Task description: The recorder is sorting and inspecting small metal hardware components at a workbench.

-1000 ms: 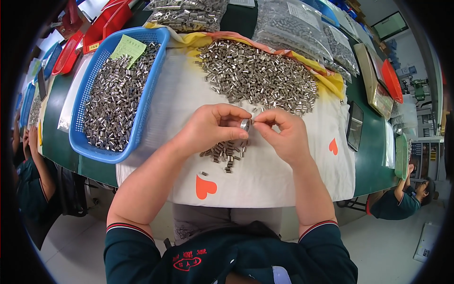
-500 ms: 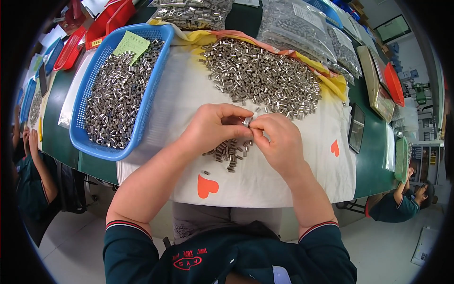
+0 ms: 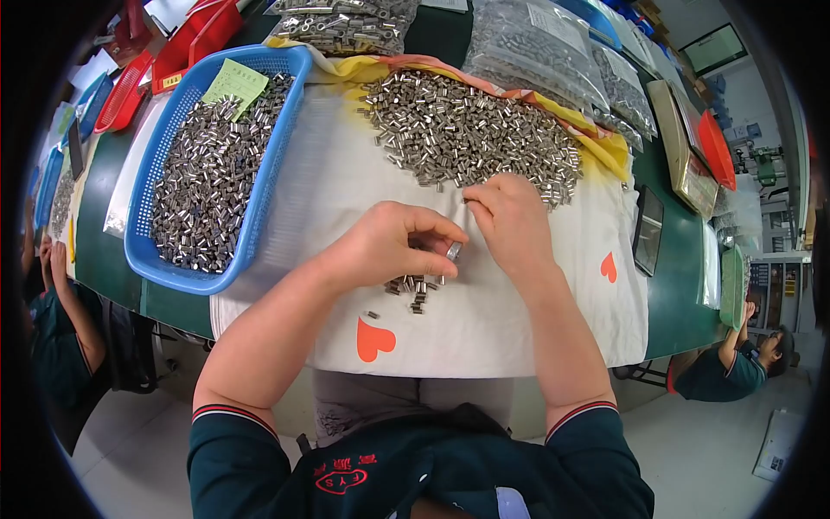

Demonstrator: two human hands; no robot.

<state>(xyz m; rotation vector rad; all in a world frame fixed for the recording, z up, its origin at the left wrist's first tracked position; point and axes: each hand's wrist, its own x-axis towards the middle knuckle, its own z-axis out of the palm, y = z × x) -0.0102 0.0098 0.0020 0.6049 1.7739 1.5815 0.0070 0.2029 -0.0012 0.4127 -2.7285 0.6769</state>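
My left hand (image 3: 389,246) is curled over the white cloth, thumb and forefinger closed on a shiny metal piece (image 3: 454,251), round-ended and a bit bigger than the loose parts. Farther up and to the right, my right hand (image 3: 512,221) is pinched, and a small metal cylinder (image 3: 467,201) seems to show at its fingertips. Beyond both hands spreads a large heap of small metal cylinders (image 3: 467,125). A smaller cluster of cylinders (image 3: 417,290) lies partly hidden under my left hand, with one stray cylinder (image 3: 373,315) beside it.
A blue basket (image 3: 246,251) full of metal cylinders, with a green slip (image 3: 235,85), stands on the left. Bags of metal parts (image 3: 536,56) line the back. A dark flat device (image 3: 648,232) lies at right. Other people sit at both sides.
My right hand has drawn away from the piece in my left hand, moving up toward the heap. My left hand has shifted slightly downward, still gripping the metal piece.
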